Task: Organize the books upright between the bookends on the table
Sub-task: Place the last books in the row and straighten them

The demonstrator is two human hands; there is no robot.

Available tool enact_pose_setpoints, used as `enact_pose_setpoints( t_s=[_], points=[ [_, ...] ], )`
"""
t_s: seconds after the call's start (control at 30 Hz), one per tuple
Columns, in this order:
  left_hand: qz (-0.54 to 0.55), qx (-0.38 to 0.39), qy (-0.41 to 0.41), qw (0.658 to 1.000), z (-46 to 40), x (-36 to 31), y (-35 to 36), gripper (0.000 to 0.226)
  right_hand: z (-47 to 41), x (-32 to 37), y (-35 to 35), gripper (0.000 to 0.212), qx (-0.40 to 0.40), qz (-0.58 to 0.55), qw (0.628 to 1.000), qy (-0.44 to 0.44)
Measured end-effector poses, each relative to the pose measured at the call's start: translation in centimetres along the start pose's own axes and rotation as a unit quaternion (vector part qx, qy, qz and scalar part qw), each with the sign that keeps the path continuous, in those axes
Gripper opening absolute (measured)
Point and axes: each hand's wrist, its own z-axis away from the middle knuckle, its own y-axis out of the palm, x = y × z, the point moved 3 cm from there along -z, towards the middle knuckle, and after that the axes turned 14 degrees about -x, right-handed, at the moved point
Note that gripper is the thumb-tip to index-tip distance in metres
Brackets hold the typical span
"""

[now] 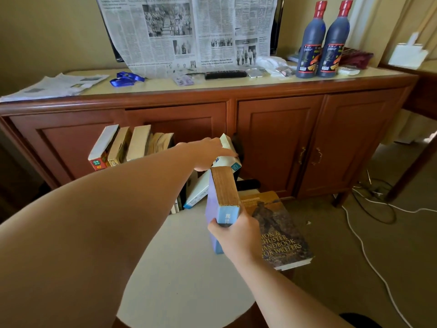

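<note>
On the pale round table [184, 268], my right hand [236, 235] grips a blue book [221, 202] with yellowed page edges by its near end, tilted toward the row. My left hand [208, 152] rests on top of a white book [228, 155], holding it back against the black bookend [238, 147] at the right. A thin white book [197, 192] leans in the gap below. Several books [130, 147] stand leaning at the left of the row. A large brown handbook [276, 230] lies flat at the table's right edge. The left bookend is hidden.
A wooden cabinet [279, 138] stands right behind the table. On its top are two dark bottles [321, 41], a remote [224, 74], a blue lanyard [125, 79] and newspaper [189, 31]. White cables [369, 259] run across the carpet on the right.
</note>
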Motion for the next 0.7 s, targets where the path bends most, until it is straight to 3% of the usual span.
enact_pose_setpoints(
  t_s=[0.13,0.33,0.7],
  points=[
    [0.032,-0.033,-0.038,0.998,0.8,0.8,0.3,0.078,0.1,0.1,0.0,0.043,0.0,0.004,1.0,0.013],
    [0.033,-0.048,-0.055,0.997,2.1,1.9,-0.1,0.086,0.0,0.1,-0.3,0.039,0.006,-0.002,1.0,0.029],
    [0.057,-0.13,-0.115,0.983,7.6,4.9,-2.6,0.076,-0.2,-0.8,0.5,0.026,-0.007,-0.025,0.997,0.072]
  ],
)
